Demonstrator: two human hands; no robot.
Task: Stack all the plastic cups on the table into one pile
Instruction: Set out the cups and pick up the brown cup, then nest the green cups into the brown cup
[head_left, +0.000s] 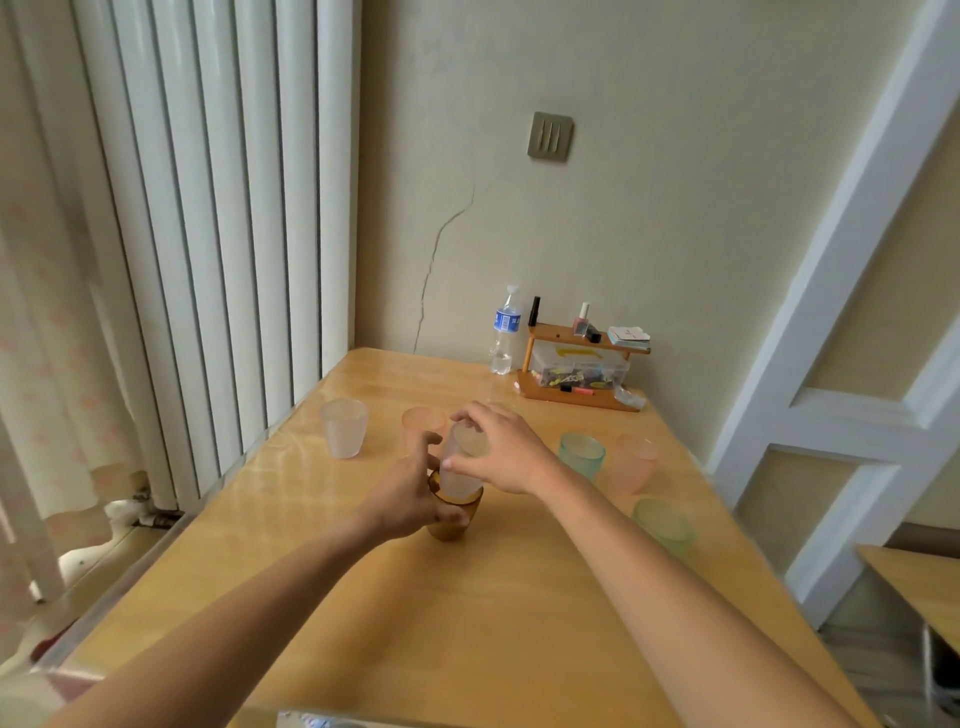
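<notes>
An amber cup (452, 519) stands mid-table, and my left hand (410, 499) grips its side. A frosted clear cup (460, 475) sits partly inside it, tilted a little, with my right hand (501, 449) holding its rim from above. Loose cups stand around them: a clear frosted cup (344, 427) at the left, a pink cup (423, 423) partly hidden behind my left hand, a teal cup (582, 454), another pink cup (636, 462) and a pale green cup (665, 525) to the right.
The wooden table (467, 623) runs to a wall corner. At the back stand a water bottle (505, 332) and a small wooden shelf (582, 369) with a box of bits. A radiator (208, 234) lines the left edge; a white door (857, 338) is at the right.
</notes>
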